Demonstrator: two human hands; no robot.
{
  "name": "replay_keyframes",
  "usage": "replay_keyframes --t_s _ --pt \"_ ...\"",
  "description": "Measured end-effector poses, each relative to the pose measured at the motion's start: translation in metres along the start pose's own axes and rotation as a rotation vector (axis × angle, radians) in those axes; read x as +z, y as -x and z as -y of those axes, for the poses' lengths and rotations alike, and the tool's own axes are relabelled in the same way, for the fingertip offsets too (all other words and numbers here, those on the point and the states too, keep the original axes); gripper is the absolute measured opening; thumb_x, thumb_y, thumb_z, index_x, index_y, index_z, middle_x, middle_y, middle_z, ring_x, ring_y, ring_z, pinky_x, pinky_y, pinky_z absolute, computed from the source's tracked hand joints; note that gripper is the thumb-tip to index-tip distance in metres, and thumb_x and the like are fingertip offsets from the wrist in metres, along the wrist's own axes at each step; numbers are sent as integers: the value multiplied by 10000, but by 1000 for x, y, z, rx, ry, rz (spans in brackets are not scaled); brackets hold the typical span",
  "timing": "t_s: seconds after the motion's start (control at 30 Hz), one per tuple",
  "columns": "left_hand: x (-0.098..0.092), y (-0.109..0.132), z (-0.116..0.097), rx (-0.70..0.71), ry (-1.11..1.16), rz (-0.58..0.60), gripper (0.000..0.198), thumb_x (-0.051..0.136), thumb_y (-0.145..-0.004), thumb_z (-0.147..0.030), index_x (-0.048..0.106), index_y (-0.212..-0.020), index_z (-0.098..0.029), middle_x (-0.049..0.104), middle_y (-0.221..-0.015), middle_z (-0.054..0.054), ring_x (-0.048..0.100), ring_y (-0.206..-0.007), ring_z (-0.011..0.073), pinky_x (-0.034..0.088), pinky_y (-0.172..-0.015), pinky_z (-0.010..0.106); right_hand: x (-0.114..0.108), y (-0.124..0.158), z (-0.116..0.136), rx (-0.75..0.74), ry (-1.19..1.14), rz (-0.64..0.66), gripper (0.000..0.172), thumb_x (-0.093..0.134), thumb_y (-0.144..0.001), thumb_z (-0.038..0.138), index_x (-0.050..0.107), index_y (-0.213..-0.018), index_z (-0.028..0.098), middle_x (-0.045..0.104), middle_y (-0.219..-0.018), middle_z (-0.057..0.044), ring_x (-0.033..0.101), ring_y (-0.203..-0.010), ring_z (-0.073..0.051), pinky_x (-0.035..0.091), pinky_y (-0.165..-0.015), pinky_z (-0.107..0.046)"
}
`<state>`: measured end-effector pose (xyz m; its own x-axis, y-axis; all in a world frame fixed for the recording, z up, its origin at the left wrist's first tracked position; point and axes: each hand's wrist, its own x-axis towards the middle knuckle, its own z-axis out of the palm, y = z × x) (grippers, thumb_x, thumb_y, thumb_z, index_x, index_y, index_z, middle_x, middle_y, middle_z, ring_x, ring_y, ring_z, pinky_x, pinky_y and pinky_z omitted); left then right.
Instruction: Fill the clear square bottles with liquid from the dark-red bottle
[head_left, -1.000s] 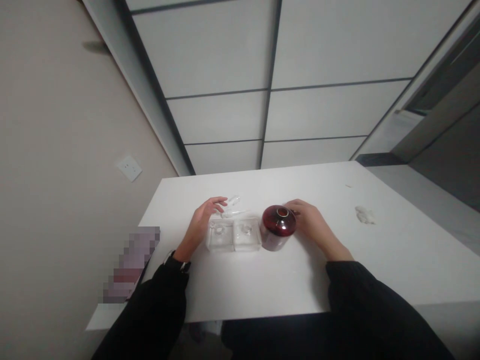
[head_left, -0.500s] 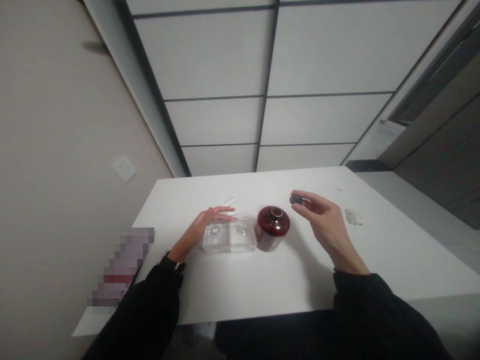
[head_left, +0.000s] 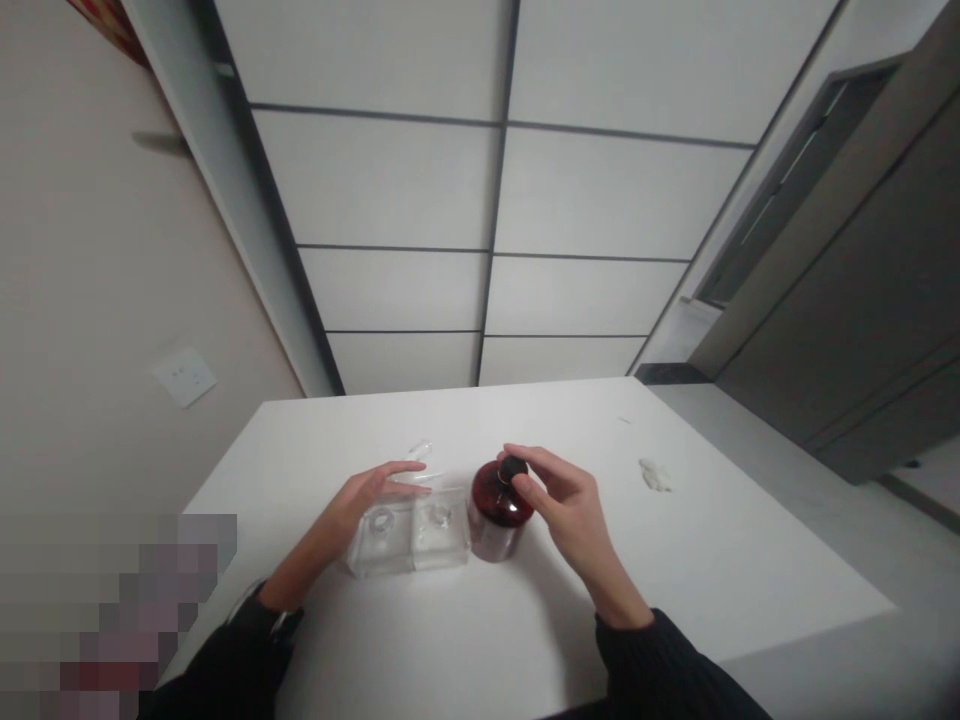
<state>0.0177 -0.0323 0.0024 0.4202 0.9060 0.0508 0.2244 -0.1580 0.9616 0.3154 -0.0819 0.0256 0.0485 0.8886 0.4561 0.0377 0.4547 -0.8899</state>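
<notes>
A dark red round bottle stands on the white table. My right hand pinches a small dark cap right at the bottle's mouth. Left of the bottle sit two clear square glass bottles side by side. My left hand lies over the far left edge of them, fingers stretched out flat and touching the glass. Behind the clear bottles lies a small clear glass piece.
A small crumpled white scrap lies on the table to the right. A blurred-out patch covers the table's near left corner. A wall with a socket plate stands to the left, panelled walls behind.
My right hand lifted the dark cap off to the right, then brought it back over the red bottle's mouth. My left hand stayed by the clear bottles. The view tilted.
</notes>
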Motion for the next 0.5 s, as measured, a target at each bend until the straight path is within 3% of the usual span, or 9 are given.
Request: replay_keyframes --t_s 0.23,0.4,0.5 --pt "3 1 -8 13 -32 -12 768 423 -943 -856 768 -1259 -247 851 -1064 124 734 -1202 379 455 -1153 522 8 3 -7 -35 40 20 247 758 -952 462 816 -1149 326 802 -1219 -60 726 -1194 -277 520 -1141 -507" --pt "7 4 -11 12 -46 -49 775 416 -944 -862 781 -1209 -231 850 -1067 116 709 -1241 377 388 -1208 537 9 -1 -13 13 -15 13 278 787 -927 478 777 -1142 303 788 -1207 -72 729 -1158 -267 567 -1062 -456" --pt "7 5 -11 8 -44 -34 772 405 -957 -853 779 -1216 -230 846 -1091 114 716 -1227 371 420 -1181 523 10 -3 -15 7 -76 -6 354 835 -874 509 728 -1132 292 762 -1151 -69 730 -1124 -262 586 -1027 -432"
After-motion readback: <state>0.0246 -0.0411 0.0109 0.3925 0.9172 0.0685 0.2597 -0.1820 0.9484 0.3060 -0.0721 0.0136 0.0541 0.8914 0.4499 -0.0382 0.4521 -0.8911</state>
